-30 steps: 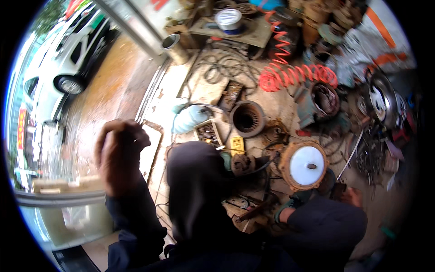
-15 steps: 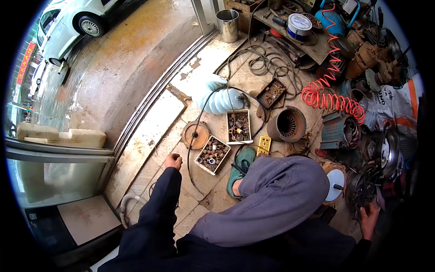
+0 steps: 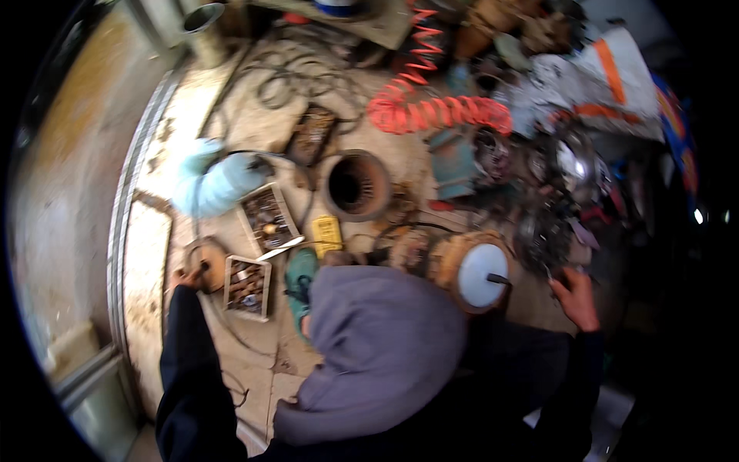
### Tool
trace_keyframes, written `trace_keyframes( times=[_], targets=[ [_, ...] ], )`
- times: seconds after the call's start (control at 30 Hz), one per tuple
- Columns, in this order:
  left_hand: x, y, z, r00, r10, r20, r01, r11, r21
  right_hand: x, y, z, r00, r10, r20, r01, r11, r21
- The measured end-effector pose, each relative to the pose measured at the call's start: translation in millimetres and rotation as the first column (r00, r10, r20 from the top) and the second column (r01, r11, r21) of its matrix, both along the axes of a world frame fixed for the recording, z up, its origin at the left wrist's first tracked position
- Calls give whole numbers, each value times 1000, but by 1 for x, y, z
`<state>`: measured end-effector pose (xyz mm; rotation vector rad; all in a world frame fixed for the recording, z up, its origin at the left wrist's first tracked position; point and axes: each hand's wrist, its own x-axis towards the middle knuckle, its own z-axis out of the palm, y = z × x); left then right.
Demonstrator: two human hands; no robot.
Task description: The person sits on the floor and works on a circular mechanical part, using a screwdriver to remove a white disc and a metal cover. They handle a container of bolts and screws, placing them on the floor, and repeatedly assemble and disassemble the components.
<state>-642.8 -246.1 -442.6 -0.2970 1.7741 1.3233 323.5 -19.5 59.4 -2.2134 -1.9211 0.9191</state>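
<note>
My left hand (image 3: 185,279) is at the left, beside the edge of a round brown metal disc (image 3: 206,264) on the floor. Its fingers look curled, and blur hides whether anything is in them. Right of the disc are a white-rimmed box of small metal sleeves (image 3: 248,287) and a second box of metal parts (image 3: 269,221). My right hand (image 3: 575,298) is at the right, fingers closed round something thin that I cannot make out. Just beyond it lies a dark, tangled heap of metal parts (image 3: 541,235). A round piece with a pale blue disc face (image 3: 483,275) stands left of that hand.
A hollow motor housing (image 3: 356,186) stands mid-floor, with a yellow power strip (image 3: 327,232) nearer. A red coiled hose (image 3: 439,114) hangs at the back. Pale blue ducting (image 3: 215,181) lies near the door track (image 3: 127,200). A ribbed green motor casing (image 3: 453,165) stands right of the housing.
The view has swung right, so the scene sits further left and is blurred. My left hand is now closer to the brown disc. My right hand has come further into view, beside the metal heap.
</note>
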Motion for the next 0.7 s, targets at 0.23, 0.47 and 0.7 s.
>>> trace_keyframes(
  times=[0.23, 0.47, 0.7],
  targets=[
    [101, 43, 33, 819, -560, -122, 467, 776, -424, -20, -2, 55, 954, 16, 301, -7, 999, -31],
    [94, 18, 87, 879, -396, -265, 410, 912, -5, -21, -5, 52, 977, 40, 211, -52, 997, 52],
    [180, 48, 228, 56, -814, -578, 106, 580, -807, -27, -14, 63, 965, 98, 244, -132, 983, 128]
  ],
)
